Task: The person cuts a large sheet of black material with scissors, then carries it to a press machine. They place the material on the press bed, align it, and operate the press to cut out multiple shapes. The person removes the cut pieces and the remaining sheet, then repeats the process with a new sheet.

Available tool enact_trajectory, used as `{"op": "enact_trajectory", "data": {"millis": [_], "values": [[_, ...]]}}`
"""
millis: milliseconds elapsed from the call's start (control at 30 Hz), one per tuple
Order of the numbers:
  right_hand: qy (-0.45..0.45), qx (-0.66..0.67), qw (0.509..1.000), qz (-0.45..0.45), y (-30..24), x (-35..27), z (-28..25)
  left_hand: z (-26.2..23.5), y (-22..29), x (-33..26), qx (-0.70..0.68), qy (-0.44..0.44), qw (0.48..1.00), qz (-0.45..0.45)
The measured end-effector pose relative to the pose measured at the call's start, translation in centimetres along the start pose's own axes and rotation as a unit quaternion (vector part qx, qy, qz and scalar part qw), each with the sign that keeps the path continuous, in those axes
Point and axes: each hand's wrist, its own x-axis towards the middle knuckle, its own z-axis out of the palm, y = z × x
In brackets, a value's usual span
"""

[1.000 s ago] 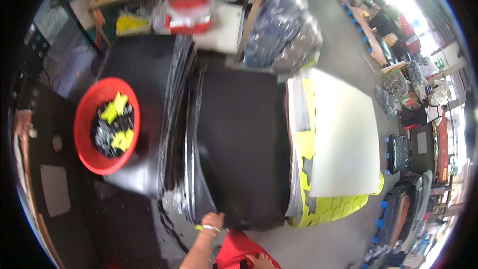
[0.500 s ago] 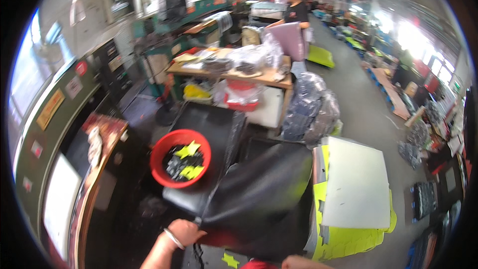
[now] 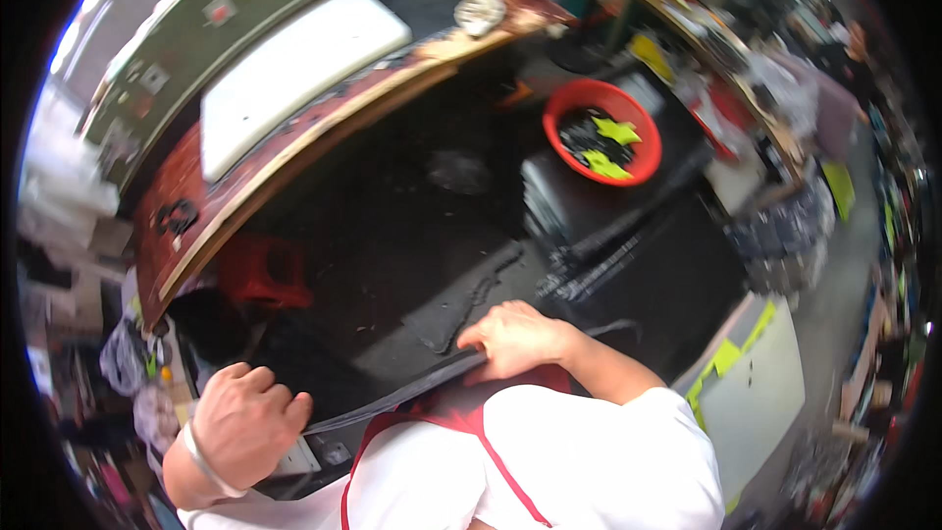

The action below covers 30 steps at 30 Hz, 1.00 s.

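Observation:
My left hand (image 3: 238,429), with a pale bracelet at its wrist, is closed on one end of a black sheet (image 3: 397,393). Farther right, my right hand (image 3: 518,340) grips the same sheet along its edge. Seen nearly edge-on, the sheet stretches between both hands close to my body, in front of a red apron. Beyond my right hand lies a pile of black sheets (image 3: 677,275). A red basin (image 3: 648,159) rests on another black stack and contains black scraps and yellow-green cut pieces (image 3: 605,165).
A reddish workbench (image 3: 162,167) with a thick white board (image 3: 304,79) spans the left. Below it is a red stool (image 3: 263,270). White and yellow-green sheets (image 3: 756,378) stand at the right. A grey piece with a ragged edge (image 3: 442,309) lies ahead of my hands.
The view has swung left and down toward the workbench. The black sheet, earlier spread over the pile at the right, is now drawn close to my body between both hands.

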Motion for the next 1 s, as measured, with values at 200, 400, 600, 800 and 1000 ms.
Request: {"op": "enact_trajectory", "data": {"millis": [200,400,600,800,1000], "values": [[-0.112,0.216,0.964,-0.105,-0.5,8.3,3.7,2.7,-3.4,-6.4,0.043,0.103,0.964,-0.243],[-0.081,0.238,0.943,-0.216,3.5,16.9,-6.6,-0.9,-10.0,-7.3,0.225,0.257,0.853,-0.394],[-0.056,0.264,0.927,-0.261,10.6,28.6,-18.9,-5.5,-18.0,-5.2,0.261,0.205,0.819,-0.468],[0.332,-0.065,0.94,0.037,17.9,46.0,-31.0,-9.0,-21.1,-4.0,0.222,0.107,0.8,-0.547],[0.218,-0.278,0.935,0.026,15.1,58.4,-28.0,-8.9,-19.6,-3.1,0.127,0.029,0.775,-0.618]]}}
